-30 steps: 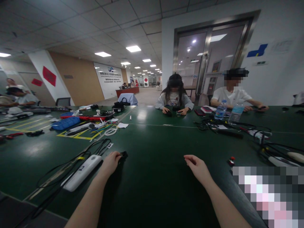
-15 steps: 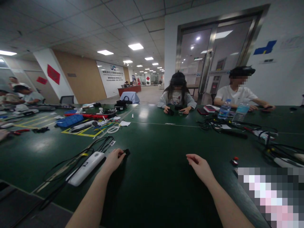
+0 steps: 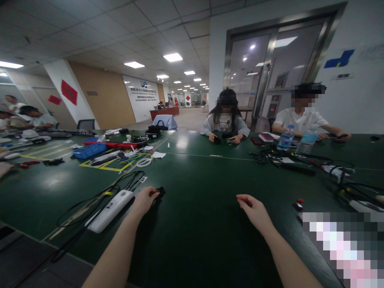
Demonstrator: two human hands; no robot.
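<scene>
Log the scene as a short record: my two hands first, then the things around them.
Left hand: fingertips at a small black object; firmness of grip unclear
Right hand: fingers loosely bent, no object visible in it
Surface: dark green tabletop
Beside left hand: long white plastic block marked 2, black cables
Farther left: blue rectangular plastic tray
Right of right hand: small red-and-black object
Far right: two clear plastic bottles with blue labels

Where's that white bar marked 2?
In the head view, the white bar lies on the green table at lower left, just left of the left hand, nearer than the blue tray.
</scene>
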